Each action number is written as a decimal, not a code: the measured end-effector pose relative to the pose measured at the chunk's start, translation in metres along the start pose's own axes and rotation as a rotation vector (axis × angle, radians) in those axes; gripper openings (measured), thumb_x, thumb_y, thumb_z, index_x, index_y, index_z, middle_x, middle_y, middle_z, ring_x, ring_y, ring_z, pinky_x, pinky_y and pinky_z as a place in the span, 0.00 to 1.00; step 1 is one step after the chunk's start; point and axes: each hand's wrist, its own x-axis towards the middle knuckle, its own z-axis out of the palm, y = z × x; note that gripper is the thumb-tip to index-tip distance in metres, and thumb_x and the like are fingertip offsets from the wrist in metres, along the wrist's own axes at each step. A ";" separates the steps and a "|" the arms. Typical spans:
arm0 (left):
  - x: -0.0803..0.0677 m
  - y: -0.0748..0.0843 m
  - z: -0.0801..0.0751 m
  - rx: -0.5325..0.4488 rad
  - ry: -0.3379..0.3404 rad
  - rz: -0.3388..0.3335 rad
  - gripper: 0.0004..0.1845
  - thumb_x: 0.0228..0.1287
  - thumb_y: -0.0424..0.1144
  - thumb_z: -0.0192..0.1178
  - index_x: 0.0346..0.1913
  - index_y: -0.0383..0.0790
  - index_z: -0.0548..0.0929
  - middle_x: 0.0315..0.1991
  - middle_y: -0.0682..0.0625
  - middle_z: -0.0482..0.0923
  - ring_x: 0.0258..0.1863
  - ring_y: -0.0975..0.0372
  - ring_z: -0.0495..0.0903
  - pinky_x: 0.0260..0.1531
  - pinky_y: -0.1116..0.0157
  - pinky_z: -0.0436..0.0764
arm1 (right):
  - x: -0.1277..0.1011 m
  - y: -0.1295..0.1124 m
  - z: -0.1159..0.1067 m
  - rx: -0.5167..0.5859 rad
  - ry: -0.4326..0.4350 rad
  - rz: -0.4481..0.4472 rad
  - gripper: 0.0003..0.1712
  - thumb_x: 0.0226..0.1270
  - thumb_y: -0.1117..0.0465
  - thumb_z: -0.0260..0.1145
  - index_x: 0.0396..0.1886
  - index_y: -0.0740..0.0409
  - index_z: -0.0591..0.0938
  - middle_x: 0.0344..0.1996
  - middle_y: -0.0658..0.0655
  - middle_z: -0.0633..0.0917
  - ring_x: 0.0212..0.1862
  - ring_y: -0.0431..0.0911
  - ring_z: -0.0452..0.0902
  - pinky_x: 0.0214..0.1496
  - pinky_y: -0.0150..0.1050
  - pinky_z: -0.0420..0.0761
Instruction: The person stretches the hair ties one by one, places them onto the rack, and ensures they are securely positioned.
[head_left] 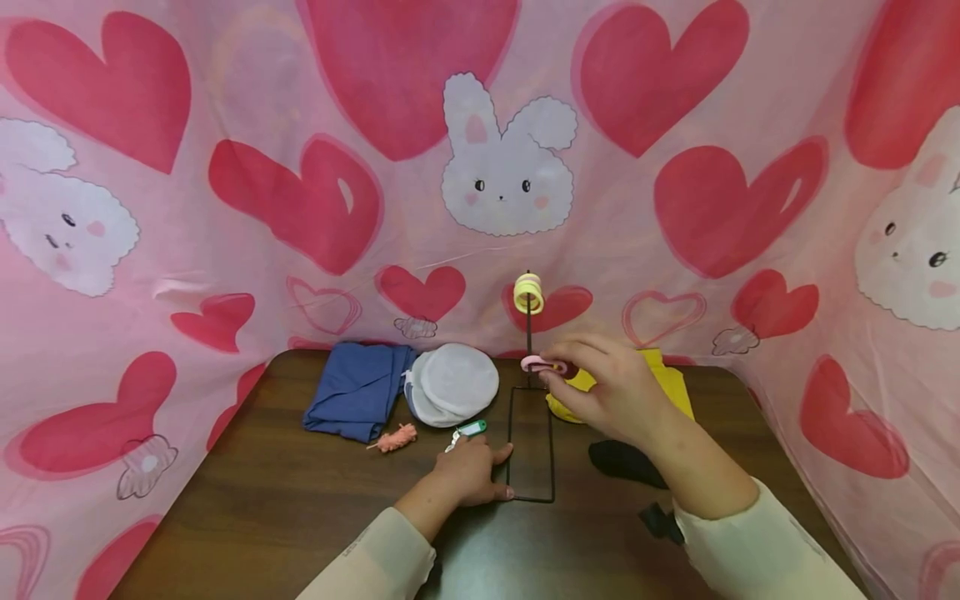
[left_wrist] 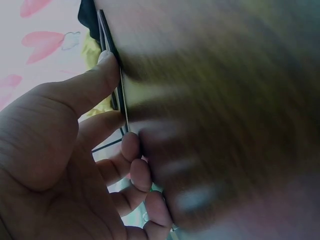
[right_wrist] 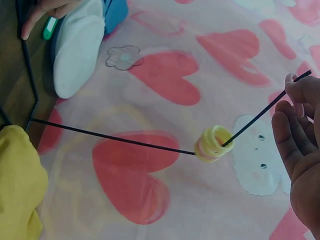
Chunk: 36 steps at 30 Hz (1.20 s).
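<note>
A black wire stand has a rectangular base on the table, an upright and a slanting arm. Yellow and pink hair ties sit bunched on it where the arm meets the upright. Between thumb and fingers my right hand pinches a pink hair tie at the arm's free end; the right wrist view has it around the rod close to the tip. My left hand presses the left bar of the base with thumb and forefinger, its other fingertips on the wood. Beside that hand lies a green key tag.
Left of the stand are folded blue cloth, a white round fabric item and a coral yarn bundle. Yellow cloth and dark items lie on the right. Behind the table hangs a pink heart-printed curtain.
</note>
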 end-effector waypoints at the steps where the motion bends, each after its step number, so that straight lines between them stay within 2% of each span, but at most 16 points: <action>1: 0.000 0.000 0.000 0.000 -0.001 -0.001 0.41 0.55 0.68 0.72 0.74 0.70 0.74 0.69 0.45 0.73 0.68 0.43 0.69 0.52 0.33 0.76 | 0.000 0.003 0.002 -0.002 -0.003 0.021 0.18 0.73 0.47 0.68 0.45 0.56 0.90 0.41 0.50 0.88 0.41 0.42 0.82 0.46 0.30 0.82; 4: 0.001 -0.001 0.000 0.005 -0.003 -0.004 0.41 0.56 0.68 0.71 0.74 0.70 0.74 0.70 0.45 0.73 0.69 0.43 0.69 0.52 0.33 0.76 | 0.000 0.012 0.007 -0.013 -0.009 0.091 0.14 0.67 0.54 0.75 0.46 0.56 0.89 0.40 0.51 0.88 0.40 0.42 0.82 0.44 0.33 0.84; 8: 0.001 -0.003 0.001 0.008 -0.007 -0.008 0.41 0.56 0.68 0.71 0.74 0.70 0.73 0.71 0.45 0.72 0.69 0.43 0.68 0.52 0.34 0.76 | 0.001 0.024 0.016 -0.052 0.004 0.170 0.16 0.58 0.62 0.81 0.46 0.58 0.89 0.41 0.53 0.87 0.38 0.43 0.84 0.40 0.41 0.88; 15: 0.000 -0.002 0.002 0.021 -0.001 0.000 0.41 0.56 0.69 0.71 0.74 0.71 0.73 0.69 0.45 0.74 0.67 0.45 0.70 0.51 0.36 0.77 | 0.011 0.050 0.035 -0.055 0.061 0.257 0.15 0.59 0.67 0.79 0.46 0.63 0.87 0.40 0.57 0.86 0.33 0.45 0.85 0.38 0.44 0.88; 19: 0.000 -0.001 0.001 0.030 -0.001 0.009 0.41 0.56 0.69 0.71 0.74 0.71 0.73 0.68 0.46 0.75 0.66 0.45 0.72 0.51 0.38 0.78 | 0.016 0.060 0.041 -0.077 0.086 0.303 0.13 0.61 0.66 0.77 0.45 0.65 0.87 0.39 0.59 0.85 0.33 0.48 0.86 0.39 0.44 0.88; 25: -0.001 0.000 0.001 0.034 0.002 0.014 0.41 0.56 0.69 0.70 0.74 0.71 0.73 0.67 0.46 0.75 0.65 0.46 0.73 0.53 0.38 0.78 | 0.018 0.062 0.043 -0.061 0.034 0.435 0.19 0.62 0.64 0.77 0.52 0.62 0.85 0.43 0.60 0.83 0.35 0.48 0.86 0.42 0.44 0.88; 30: -0.002 -0.001 0.004 0.063 0.029 0.032 0.41 0.57 0.69 0.69 0.75 0.68 0.73 0.65 0.46 0.76 0.63 0.46 0.75 0.54 0.39 0.77 | 0.004 0.056 0.041 -0.017 -0.016 0.525 0.23 0.61 0.65 0.77 0.56 0.62 0.83 0.47 0.59 0.82 0.36 0.46 0.85 0.43 0.45 0.88; 36: -0.004 -0.001 0.005 0.087 0.057 0.056 0.40 0.58 0.69 0.69 0.74 0.66 0.74 0.62 0.47 0.77 0.60 0.48 0.77 0.52 0.41 0.78 | -0.037 0.043 0.031 -0.028 -0.063 0.556 0.23 0.63 0.63 0.77 0.57 0.58 0.84 0.48 0.57 0.83 0.38 0.44 0.85 0.44 0.45 0.88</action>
